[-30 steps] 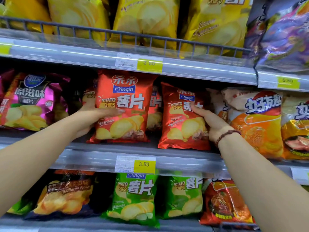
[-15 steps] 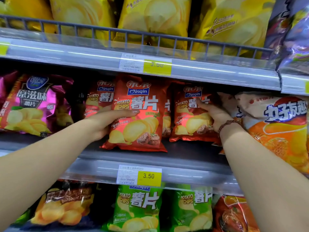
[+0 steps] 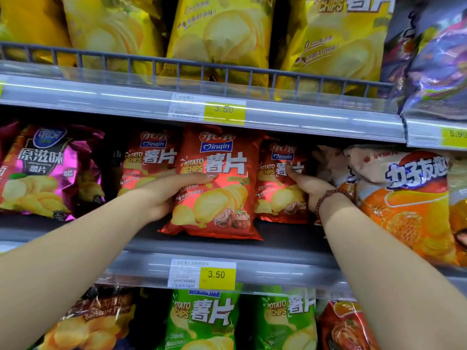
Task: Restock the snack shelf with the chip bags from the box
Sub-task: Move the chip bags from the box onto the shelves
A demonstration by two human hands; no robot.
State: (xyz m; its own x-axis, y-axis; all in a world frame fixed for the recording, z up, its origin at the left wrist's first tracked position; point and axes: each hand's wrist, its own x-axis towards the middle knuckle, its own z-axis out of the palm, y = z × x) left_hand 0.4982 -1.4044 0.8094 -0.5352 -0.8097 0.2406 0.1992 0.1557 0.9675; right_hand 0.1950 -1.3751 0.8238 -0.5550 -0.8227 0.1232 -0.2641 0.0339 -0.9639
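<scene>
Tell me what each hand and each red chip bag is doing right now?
left hand: gripping the middle red bag's left edge
right hand: pressed on the right red bag
middle red bag: upright, at the shelf's front
right red bag: upright, further back
left red bag: upright, behind the left hand
bracelet: on the right wrist

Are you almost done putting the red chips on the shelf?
Partly. One red bag already stands at the back left of the middle shelf. The left hand grips the front red bag, standing near the shelf edge, and the right hand holds another red bag farther back. Both still need settling. The box is out of view, so how many remain is unknown.
</scene>
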